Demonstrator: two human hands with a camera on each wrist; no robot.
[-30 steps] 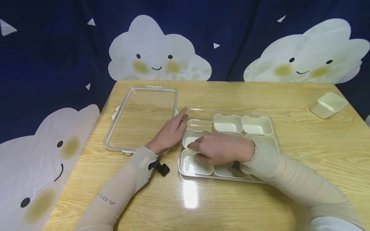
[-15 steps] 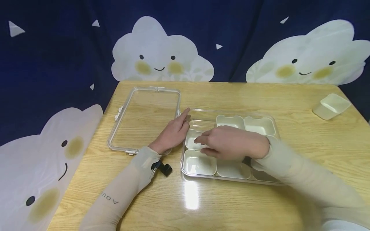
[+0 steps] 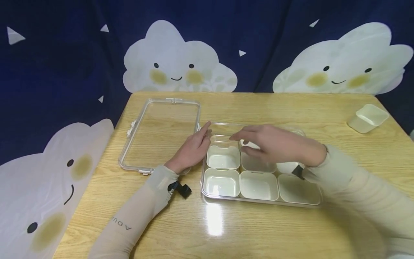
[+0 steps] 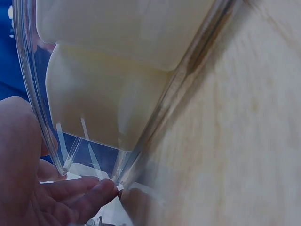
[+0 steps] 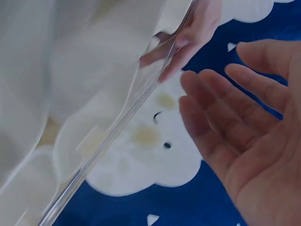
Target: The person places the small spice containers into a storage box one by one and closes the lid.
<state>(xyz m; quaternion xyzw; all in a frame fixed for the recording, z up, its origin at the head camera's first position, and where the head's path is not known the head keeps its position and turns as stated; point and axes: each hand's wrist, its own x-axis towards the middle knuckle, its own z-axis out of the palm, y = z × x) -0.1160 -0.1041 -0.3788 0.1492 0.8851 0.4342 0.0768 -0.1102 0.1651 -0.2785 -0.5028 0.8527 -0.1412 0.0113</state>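
Head view high, forward and down over bench (image 3: 161, 233), wrist views close, tilted, all sharing clear box (image 5: 110, 139), right wrist facing curtain (image 5: 188, 202).

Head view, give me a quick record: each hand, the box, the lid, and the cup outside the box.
left hand: touching the clear box at its left side
right hand: over the box, holding nothing
box contents: cream cups; far-left space has no cup
clear lid: on the table, left of the box
loose cup: far right of the table
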